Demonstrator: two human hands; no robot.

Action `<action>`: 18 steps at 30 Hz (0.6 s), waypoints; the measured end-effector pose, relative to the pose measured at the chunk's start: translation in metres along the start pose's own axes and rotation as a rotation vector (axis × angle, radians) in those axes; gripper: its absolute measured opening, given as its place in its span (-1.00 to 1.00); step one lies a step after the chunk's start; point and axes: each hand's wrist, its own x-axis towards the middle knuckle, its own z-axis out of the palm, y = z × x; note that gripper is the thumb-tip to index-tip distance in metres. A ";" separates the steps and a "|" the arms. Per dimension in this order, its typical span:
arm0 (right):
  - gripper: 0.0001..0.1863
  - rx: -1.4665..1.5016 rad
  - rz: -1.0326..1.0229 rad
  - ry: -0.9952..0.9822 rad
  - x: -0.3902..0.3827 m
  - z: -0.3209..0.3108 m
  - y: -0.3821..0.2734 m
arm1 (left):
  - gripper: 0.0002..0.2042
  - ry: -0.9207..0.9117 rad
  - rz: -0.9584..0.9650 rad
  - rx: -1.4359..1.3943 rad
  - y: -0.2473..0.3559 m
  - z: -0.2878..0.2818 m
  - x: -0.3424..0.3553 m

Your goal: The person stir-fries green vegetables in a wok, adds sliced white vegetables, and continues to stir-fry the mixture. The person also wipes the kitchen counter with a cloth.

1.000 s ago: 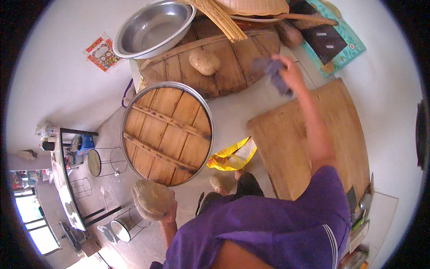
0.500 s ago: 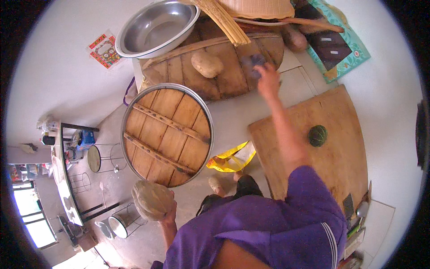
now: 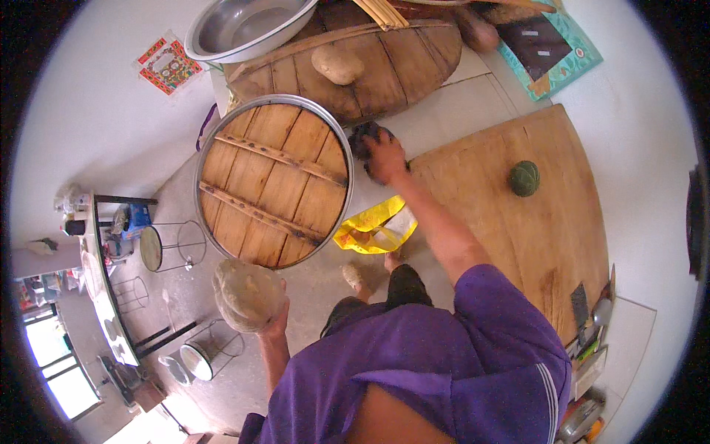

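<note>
My left hand [image 3: 275,318] is closed round a large pale tan gourd [image 3: 245,292] below the round wooden lid [image 3: 277,177] with a metal rim. My right hand [image 3: 384,154] grips a dark cloth [image 3: 361,135] on the counter just right of that lid. A small green squash [image 3: 523,177] lies on the wooden board [image 3: 473,185] at the right. A tan lumpy tuber [image 3: 337,65] rests on the cracked wooden lid [image 3: 403,66] at the back.
A steel basin [image 3: 251,22] and bundled sticks [image 3: 381,13] are at the back, near a turquoise box [image 3: 547,52]. A yellow bag [image 3: 370,229] lies below the counter. Stools [image 3: 155,248] and a table [image 3: 100,259] stand left; knives [image 3: 599,314] lie right.
My right hand has moved down and left with the cloth, from the back lid to beside the round lid. The green squash, hidden a second ago, now shows. The view has shifted slightly.
</note>
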 end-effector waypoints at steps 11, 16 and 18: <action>-0.77 0.418 -0.166 -0.387 -0.111 -0.076 -0.015 | -0.40 0.189 0.080 0.349 -0.015 0.061 -0.033; -0.74 0.115 -0.088 -0.273 -0.038 -0.050 -0.003 | -0.40 0.064 -0.084 0.240 -0.055 0.112 0.003; -0.77 0.066 -0.140 -0.510 -0.060 -0.021 -0.003 | -0.39 -0.046 -0.192 0.216 -0.088 0.147 0.041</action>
